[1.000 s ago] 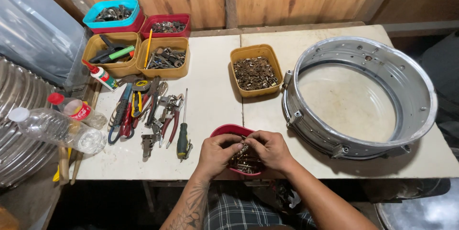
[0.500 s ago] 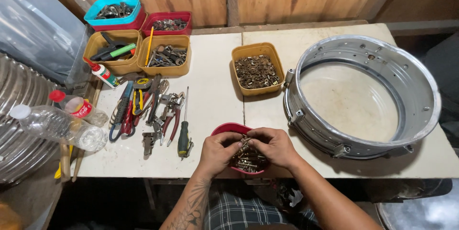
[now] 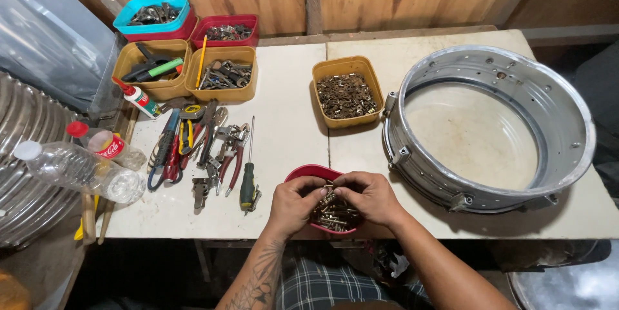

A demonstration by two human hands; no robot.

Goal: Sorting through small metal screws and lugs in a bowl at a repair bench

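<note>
Sorting through brass screws (image 3: 335, 212) in the red bowl (image 3: 308, 173) at the bench's (image 3: 290, 104) near edge, left hand (image 3: 293, 203) and right hand (image 3: 367, 197) pinch small screws; picking one out needs a fine fingertip grip.

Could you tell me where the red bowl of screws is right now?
In the head view, the red bowl sits at the table's near edge, under both hands, right of the green-handled screwdriver.
</note>
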